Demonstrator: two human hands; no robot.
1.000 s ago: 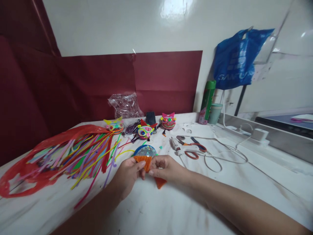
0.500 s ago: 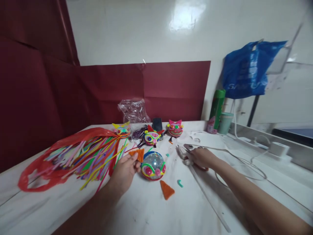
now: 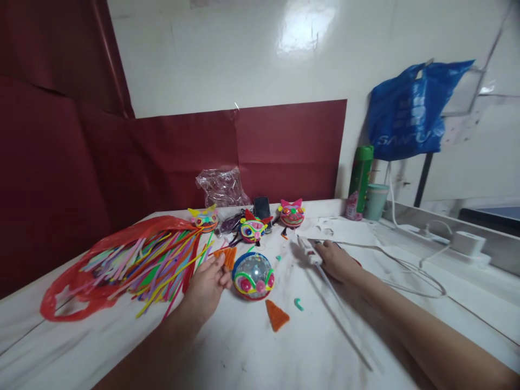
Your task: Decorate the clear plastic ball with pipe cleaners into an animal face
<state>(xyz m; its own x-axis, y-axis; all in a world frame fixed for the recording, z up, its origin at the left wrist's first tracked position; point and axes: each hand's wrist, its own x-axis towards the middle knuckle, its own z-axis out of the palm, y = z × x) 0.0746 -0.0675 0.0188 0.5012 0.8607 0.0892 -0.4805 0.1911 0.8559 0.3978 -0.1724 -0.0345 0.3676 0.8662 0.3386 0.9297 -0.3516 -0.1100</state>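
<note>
My left hand (image 3: 208,284) pinches an orange ribbed triangle (image 3: 229,257), seemingly made of fuzzy stems, between thumb and fingers. Just right of it sits a clear ball (image 3: 255,275) with a blue rim, pink eyes and nose, and green and yellow trim. A second orange triangle (image 3: 277,315) lies flat in front of the ball. On the right, my right hand (image 3: 338,261) is closed at the handle side of a white glue gun (image 3: 309,251); its fingers are partly hidden. A long glue stick (image 3: 345,315) sticks out of the gun's back, blurred, above its shadow.
Decorated faces (image 3: 252,230) stand behind the ball, near a black phone-like object (image 3: 262,207). A red bag (image 3: 54,302) of colourful fuzzy stems (image 3: 156,271) lies left. A green curl (image 3: 298,304) is in front; a cable (image 3: 430,284), green can (image 3: 359,181) and cup (image 3: 376,201) are right.
The glue gun has turned more upright and its stick has lifted, with my right hand now behind it. My left hand keeps the orange triangle almost in place.
</note>
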